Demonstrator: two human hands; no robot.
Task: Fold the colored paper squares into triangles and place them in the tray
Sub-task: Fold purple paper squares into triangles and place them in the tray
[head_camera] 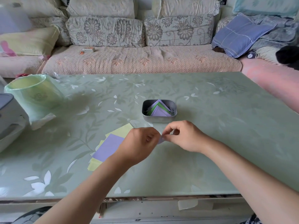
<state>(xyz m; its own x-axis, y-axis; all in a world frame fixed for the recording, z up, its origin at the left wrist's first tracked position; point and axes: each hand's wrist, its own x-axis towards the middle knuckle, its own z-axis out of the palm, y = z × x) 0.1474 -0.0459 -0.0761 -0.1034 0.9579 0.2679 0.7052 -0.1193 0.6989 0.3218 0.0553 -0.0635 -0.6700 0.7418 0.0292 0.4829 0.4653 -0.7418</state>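
Observation:
A grey metal tray (145, 115) sits mid-table and holds several folded purple and green paper triangles (160, 110). Just in front of the tray, my left hand (139, 143) and my right hand (184, 136) meet and pinch a small purple paper (161, 140) between their fingertips; most of that paper is hidden by the fingers. To the left of my left hand lies a loose stack of flat squares, a purple one (108, 147) on top of yellow ones (121, 130).
A pale green plastic bin (32, 96) stands at the table's left, beside a grey-white appliance (8, 113) at the edge. The green floral table (210, 126) spreads to the right. A sofa with cushions runs along the back.

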